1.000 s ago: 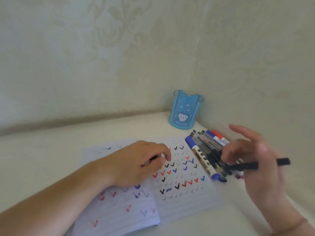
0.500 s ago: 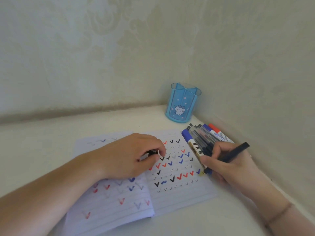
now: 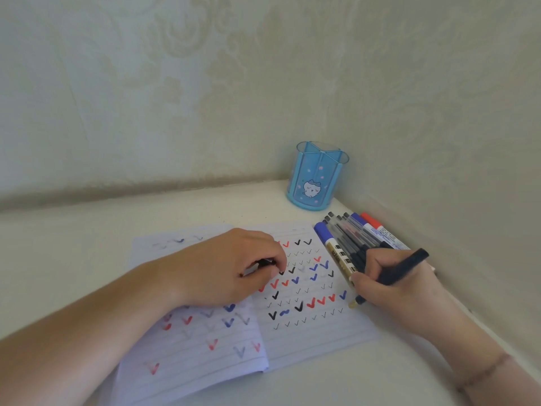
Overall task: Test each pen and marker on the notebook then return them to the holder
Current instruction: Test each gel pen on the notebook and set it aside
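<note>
Two hands on notebook (image 3: pixel 322 332), right hand (image 3: pixel 389 285) gripping pen (image 3: pixel 407 263).

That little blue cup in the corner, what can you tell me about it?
The holder is a see-through blue plastic cup, split inside by thin walls into compartments, with a white cartoon creature and pale pink dots on its front. It stands upright in the corner of the white table, near both walls. No pen shows inside. Nothing touches it; the pens lie in a row just in front of it.

Small dark object (image 3: pixel 265 262) mostly hidden inside left hand (image 3: pixel 231 268), identity unclear.
</note>
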Demonstrator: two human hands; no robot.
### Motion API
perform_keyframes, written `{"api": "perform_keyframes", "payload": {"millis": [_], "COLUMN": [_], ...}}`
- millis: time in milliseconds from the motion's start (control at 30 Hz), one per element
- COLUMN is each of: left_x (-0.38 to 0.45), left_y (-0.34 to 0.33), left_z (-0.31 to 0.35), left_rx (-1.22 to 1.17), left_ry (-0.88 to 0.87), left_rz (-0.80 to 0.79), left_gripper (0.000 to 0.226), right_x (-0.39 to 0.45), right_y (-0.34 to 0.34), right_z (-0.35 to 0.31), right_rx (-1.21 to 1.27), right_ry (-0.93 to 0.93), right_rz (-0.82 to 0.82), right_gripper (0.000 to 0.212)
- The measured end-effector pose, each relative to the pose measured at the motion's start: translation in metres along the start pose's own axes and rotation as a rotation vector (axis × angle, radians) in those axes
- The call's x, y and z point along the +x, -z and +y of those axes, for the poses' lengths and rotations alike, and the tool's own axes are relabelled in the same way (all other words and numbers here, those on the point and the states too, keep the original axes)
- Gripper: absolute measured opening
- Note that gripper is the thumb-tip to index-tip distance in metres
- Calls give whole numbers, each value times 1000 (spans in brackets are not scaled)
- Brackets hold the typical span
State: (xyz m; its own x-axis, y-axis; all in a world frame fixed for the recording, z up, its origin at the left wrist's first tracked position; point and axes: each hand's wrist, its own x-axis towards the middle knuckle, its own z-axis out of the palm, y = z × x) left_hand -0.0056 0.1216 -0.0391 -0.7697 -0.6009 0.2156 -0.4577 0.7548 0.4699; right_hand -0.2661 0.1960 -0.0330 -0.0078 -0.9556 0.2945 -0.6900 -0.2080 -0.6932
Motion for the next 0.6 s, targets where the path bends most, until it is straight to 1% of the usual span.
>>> {"api": "perform_keyframes", "payload": {"millis": [100,200,233,267,333,367,400,467,500,533,600], "left_x": [0,0,0,0,0,1,1,2,3,3,4], "left_y": [1,2,2,3,4,4,4,4,4,3,3], "left_z": [0,1,3,5,9,11,12,14,15,15,17], "left_rx": [-28,-75,-96,-132,-224,-259,-286,-339,-363,-382,-411], "left_ry": [-14,-13,0,18,50,59,64,71,72,70,55], "left_rz": [6,22,31,39,69,90,111,148,157,162,172], "left_gripper": [15,23,26,28,37,42,47,54,56,56,55], "right_x": [1,1,1,1,-1,-2,-3,-3,-2,-2,-2], "right_y": [0,-1,-2,-2,-2,-3,-3,-3,-3,-3,-4], "right_z": [2,-5,-10,-13,-15,-15,-13,-9,-7,-6,-6], "right_rx": [30,240,314,387,542,577,588,599,606,616,640], "right_ry": [7,-6,4,27,104,154,192,199,191,190,195], "right_rz": [47,130,134,107,-22,-86,-125,-145,-148,-155,-169], "right_gripper": [39,35,34,35,29,22,19,32,34,31,19]}}
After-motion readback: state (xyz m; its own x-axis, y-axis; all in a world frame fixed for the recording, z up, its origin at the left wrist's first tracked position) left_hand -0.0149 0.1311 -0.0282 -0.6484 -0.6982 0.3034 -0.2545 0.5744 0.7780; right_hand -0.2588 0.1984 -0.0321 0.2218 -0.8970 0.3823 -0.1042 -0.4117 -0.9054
